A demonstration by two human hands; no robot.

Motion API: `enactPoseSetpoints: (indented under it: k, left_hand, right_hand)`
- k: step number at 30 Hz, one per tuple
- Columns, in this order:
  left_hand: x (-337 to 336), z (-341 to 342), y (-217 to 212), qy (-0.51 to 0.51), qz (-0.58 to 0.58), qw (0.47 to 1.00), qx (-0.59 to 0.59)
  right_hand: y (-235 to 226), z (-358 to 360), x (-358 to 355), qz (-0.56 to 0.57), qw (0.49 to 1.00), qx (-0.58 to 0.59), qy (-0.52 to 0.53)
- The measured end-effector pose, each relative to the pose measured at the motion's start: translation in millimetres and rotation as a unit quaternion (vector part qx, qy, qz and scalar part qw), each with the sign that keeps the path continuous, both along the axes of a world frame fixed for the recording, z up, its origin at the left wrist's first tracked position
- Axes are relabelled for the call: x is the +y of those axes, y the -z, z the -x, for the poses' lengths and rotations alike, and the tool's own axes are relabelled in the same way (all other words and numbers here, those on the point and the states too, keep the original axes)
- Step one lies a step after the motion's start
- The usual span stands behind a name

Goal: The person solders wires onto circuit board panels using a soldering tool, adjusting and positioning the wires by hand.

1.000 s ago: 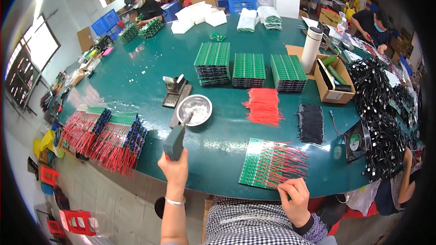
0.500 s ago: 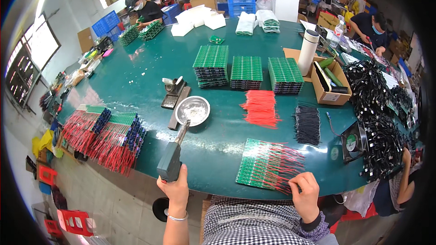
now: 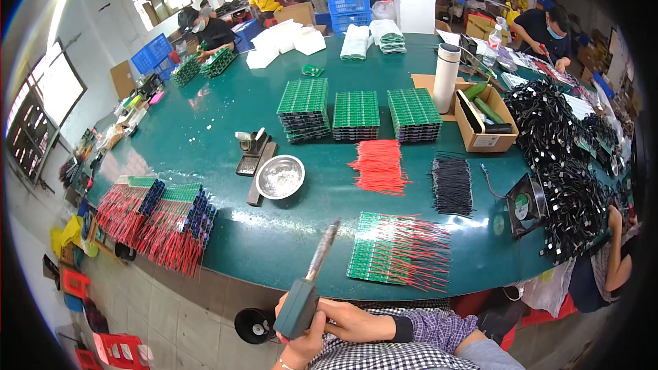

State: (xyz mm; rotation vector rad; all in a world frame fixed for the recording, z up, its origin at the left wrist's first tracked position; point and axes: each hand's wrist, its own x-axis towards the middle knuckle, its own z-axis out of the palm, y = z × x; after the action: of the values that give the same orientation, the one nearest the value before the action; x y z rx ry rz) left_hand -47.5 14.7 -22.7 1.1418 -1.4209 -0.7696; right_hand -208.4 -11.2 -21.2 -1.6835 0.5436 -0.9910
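My left hand is wrapped round a dark green soldering gun near the table's front edge. Its long metal tip points up and away to the right. My right hand is curled against the gun's side and my left fingers; its fingertips are partly hidden, so what they pinch cannot be made out. Just right of the tip lies a green circuit board panel with rows of red wires sticking out to the right. A metal bowl with pale bits inside sits beyond the gun, beside a soldering stand.
Red wires and black wires lie in bundles beyond the panel. Several board stacks stand behind, near a box and a flask. Wired boards sit at left, a small fan and black cables at right.
The soldering gun has come down and right, closer to my body. My right hand has left the wire ends on the panel and moved left to the gun. The view has shifted slightly.
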Motion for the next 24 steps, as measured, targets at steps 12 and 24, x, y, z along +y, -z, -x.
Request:
enactPoseSetpoints:
  k: [12, 24]
  left_hand:
    - [43.9, -132.9, 149.4, -0.123, -0.331, 0.681, -0.641]
    - [62.5, -309.3, 170.6, -0.029, -0.457, 0.555, -0.694]
  right_hand:
    - [-5.1, 13.3, 5.3, -0.011, 0.985, 0.042, 0.169]
    - [0.9, 13.0, 11.2, 0.05, 0.991, 0.098, 0.071]
